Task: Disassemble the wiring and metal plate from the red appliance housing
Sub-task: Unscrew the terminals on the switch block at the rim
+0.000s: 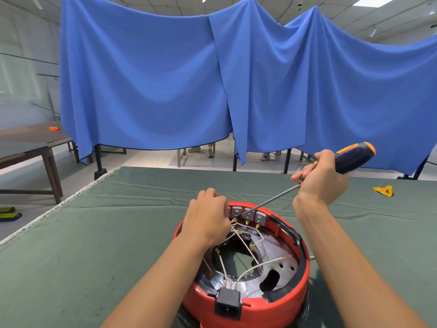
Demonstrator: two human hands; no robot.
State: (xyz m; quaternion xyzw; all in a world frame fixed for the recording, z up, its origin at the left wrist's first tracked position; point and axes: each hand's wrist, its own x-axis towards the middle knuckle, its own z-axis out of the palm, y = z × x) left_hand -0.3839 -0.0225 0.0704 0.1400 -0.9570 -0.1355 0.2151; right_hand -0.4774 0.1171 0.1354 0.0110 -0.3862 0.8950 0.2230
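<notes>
The round red appliance housing (283, 301) lies open side up on the green table cover at bottom centre. Inside it lie a silver metal plate (274, 249) and several white wires (243, 242) with brass terminals. Grey terminal blocks (260, 217) line its far rim, and a black plug socket (228, 304) sits on the near rim. My left hand (208, 216) rests curled on the far left rim, its fingers at the wires by the blocks. My right hand (319, 178) grips a black and orange screwdriver (352, 157) whose tip reaches the terminal blocks.
A green cloth covers the table (118, 221). A small yellow piece (384, 190) lies at the right. A blue curtain (212, 79) hangs behind, with people's feet below it. A brown table (30, 143) with an orange object (54, 128) stands at the left.
</notes>
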